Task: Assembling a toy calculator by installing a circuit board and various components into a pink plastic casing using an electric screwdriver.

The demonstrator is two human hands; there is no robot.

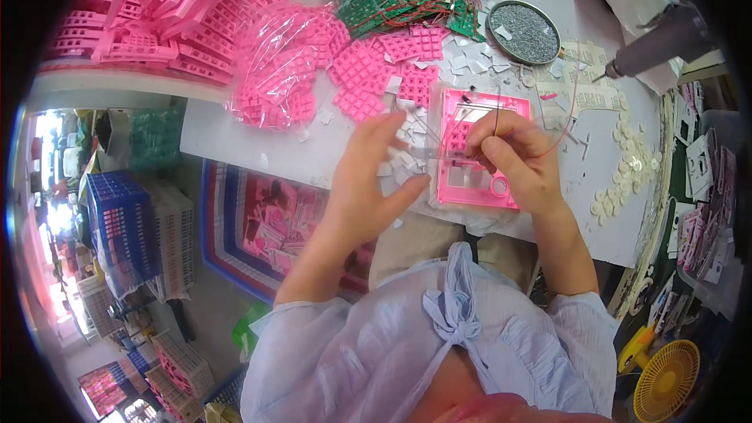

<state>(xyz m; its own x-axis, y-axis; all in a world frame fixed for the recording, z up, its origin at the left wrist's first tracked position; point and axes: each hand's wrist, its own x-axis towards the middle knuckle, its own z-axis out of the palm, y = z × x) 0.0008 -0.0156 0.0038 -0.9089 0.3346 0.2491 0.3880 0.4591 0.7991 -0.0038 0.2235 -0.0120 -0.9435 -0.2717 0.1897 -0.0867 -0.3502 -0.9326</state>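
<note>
A pink plastic casing (458, 196) lies on a pad at the table's front edge, with a pink keypad grid and window openings in it. Over it, my right hand (523, 158) is closed in a pinch around thin wires; a red wire (565, 129) loops out to the right, and a dark one sticks up. Just left of the casing hovers my left hand (364, 176), slightly blurred, its thumb and fingers apart and nothing in it. White square pieces (403, 158) lie on the table beside its fingers. Where the wires end inside the casing is hidden by my right hand.
Pink keypad grids (362, 66), a clear bag of pink parts (274, 70) and green circuit boards (407, 0) crowd the back. A round tray of screws (489, 30) stands behind the casing. An electric screwdriver (662, 43) hangs at right, above white discs (623, 164).
</note>
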